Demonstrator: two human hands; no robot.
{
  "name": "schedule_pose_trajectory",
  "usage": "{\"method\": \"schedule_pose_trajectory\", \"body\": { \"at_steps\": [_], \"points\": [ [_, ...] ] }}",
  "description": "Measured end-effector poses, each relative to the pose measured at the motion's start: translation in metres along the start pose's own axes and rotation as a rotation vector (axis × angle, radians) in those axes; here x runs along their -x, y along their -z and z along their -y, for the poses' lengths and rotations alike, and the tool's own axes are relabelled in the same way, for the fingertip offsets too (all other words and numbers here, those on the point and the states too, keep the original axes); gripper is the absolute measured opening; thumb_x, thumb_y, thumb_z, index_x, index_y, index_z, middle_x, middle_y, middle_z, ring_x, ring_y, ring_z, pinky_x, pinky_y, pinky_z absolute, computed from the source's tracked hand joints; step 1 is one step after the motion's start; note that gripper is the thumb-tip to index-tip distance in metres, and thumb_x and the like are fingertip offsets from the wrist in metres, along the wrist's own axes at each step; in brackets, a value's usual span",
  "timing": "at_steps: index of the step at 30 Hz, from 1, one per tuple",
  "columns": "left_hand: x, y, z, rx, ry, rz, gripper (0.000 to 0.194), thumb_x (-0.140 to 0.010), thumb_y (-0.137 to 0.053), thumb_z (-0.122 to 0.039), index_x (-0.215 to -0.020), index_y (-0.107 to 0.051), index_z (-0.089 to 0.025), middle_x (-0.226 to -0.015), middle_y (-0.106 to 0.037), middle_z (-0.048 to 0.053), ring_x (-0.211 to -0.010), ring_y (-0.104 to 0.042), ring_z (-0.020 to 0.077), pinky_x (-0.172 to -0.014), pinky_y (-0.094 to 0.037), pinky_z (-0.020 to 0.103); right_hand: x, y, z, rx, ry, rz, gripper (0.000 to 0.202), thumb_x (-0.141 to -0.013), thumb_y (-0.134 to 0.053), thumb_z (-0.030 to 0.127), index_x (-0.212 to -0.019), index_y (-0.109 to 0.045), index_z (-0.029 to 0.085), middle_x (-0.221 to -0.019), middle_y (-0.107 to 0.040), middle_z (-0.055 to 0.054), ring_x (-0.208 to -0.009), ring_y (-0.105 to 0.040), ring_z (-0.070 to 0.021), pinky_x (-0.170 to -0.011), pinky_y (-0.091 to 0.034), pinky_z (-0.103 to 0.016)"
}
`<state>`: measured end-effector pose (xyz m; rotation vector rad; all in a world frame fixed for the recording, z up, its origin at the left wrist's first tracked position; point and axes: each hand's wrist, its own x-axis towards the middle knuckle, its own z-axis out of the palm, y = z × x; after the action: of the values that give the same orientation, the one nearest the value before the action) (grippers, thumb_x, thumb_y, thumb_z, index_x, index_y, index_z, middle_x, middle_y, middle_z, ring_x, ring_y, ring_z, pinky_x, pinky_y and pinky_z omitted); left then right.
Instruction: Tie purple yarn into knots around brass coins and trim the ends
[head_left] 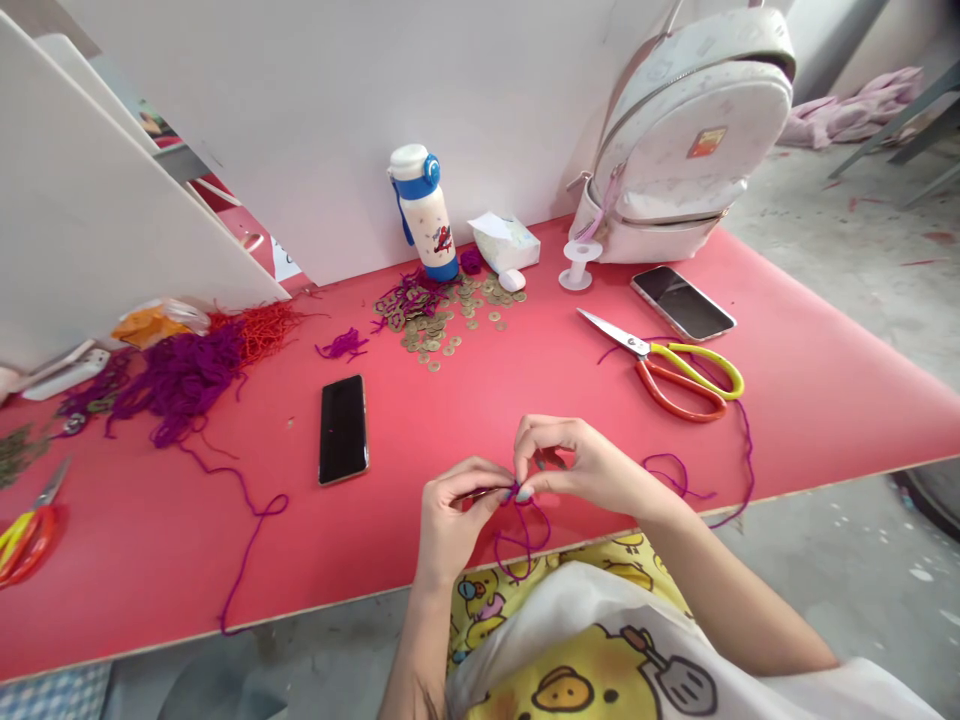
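Purple yarn (pixel 527 540) hangs in loops from between my two hands at the table's front edge. My left hand (pixel 461 505) pinches the yarn and a thin dark piece that is mostly hidden by the fingers. Close against it, my right hand (pixel 574 465) pinches the same yarn between thumb and forefinger. The fingertips of both hands nearly touch. A loose purple strand (pixel 748 450) lies on the red table right of my right hand and passes under the large scissors (pixel 679 375). Left of my hands lies a black phone (pixel 343 430).
Behind are many coins (pixel 431 330), a bottle (pixel 427 215), a tissue pack (pixel 506 243), a white spool (pixel 577 265), a second phone (pixel 684 302) and a backpack (pixel 690 140). Purple yarn (pixel 187 370) and smaller scissors (pixel 31 530) lie left on the red table (pixel 262 420).
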<state>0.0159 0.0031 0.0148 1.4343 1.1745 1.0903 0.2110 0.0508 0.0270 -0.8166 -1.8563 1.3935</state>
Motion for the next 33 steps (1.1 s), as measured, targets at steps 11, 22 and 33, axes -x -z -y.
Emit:
{"method": "schedule_pose_trajectory", "body": {
  "at_steps": [11,22,33],
  "points": [
    [-0.001,0.003,0.001,-0.102,-0.004,-0.026,0.013,-0.087,-0.068,-0.023,-0.079,-0.078,-0.019,-0.081,-0.074,0.007,-0.077,-0.069,0.0183,-0.069,-0.054,0.024,0.018,0.020,0.002,-0.255,-0.085,0.391,0.045,-0.087,-0.063,0.063,-0.078,-0.054,0.019,-0.074,-0.044,0.003,-0.065,-0.039,-0.0118,-0.060,-0.035,-0.025],
    [0.000,0.000,0.009,-0.137,-0.030,-0.020,0.010,-0.084,-0.071,-0.021,-0.081,-0.080,-0.019,-0.081,-0.076,0.008,-0.076,-0.071,0.0188,-0.068,-0.055,0.025,0.021,0.039,0.008,-0.451,0.119,-0.351,0.057,-0.094,-0.048,0.064,-0.059,-0.025,0.024,-0.052,-0.022,0.007,-0.046,-0.020,-0.0129,-0.042,-0.025,-0.026],
    [-0.003,-0.007,0.018,0.086,0.177,-0.263,0.002,-0.072,-0.077,-0.019,-0.072,-0.078,-0.017,-0.072,-0.074,0.003,-0.070,-0.068,0.0149,-0.066,-0.054,0.021,0.024,0.025,-0.007,0.169,0.076,-0.897,0.018,-0.093,-0.064,0.030,-0.110,-0.059,0.029,-0.110,-0.057,-0.006,-0.087,-0.058,-0.0183,-0.068,-0.051,-0.030]
  ]
}}
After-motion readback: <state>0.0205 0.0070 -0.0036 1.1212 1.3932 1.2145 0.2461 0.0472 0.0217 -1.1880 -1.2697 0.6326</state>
